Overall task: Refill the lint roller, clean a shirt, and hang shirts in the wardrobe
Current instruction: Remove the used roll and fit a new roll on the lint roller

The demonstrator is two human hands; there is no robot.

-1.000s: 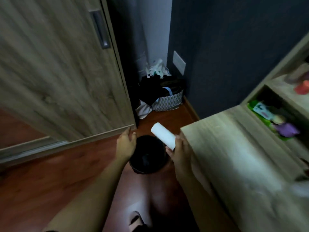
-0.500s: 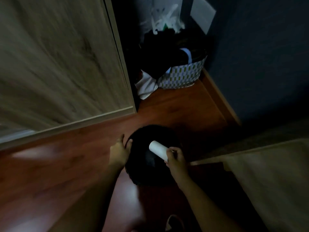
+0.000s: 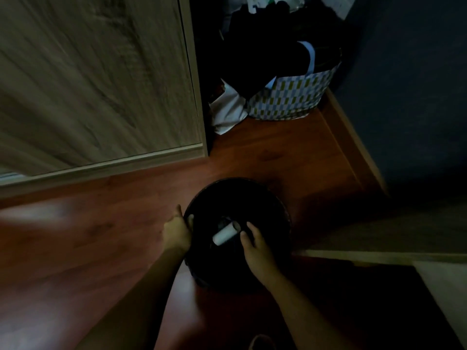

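Observation:
A round black waste bin (image 3: 275, 198) stands on the wooden floor below me. My left hand (image 3: 177, 232) grips its left rim, thumb outside and fingers hooked over the edge. A white lint roll (image 3: 226, 233) sits tilted inside the bin's dark mouth. My right hand (image 3: 255, 245) hovers over the bin just right of the roll, its fingers loosely extended; a narrow gap shows between fingertips and roll. The bin's inside is too dark to make out.
A wooden wardrobe door (image 3: 101, 79) fills the upper left. A patterned bag (image 3: 293, 97) stuffed with dark clothes stands in the far corner, with a white cloth (image 3: 227, 112) beside it. A dark wall runs along the right, and a pale wooden furniture edge (image 3: 353, 255) lies at the lower right.
My right hand carried the white roll down over the bin and let go of it; the roll now lies inside. The left hand moved onto the rim. My view tipped downward.

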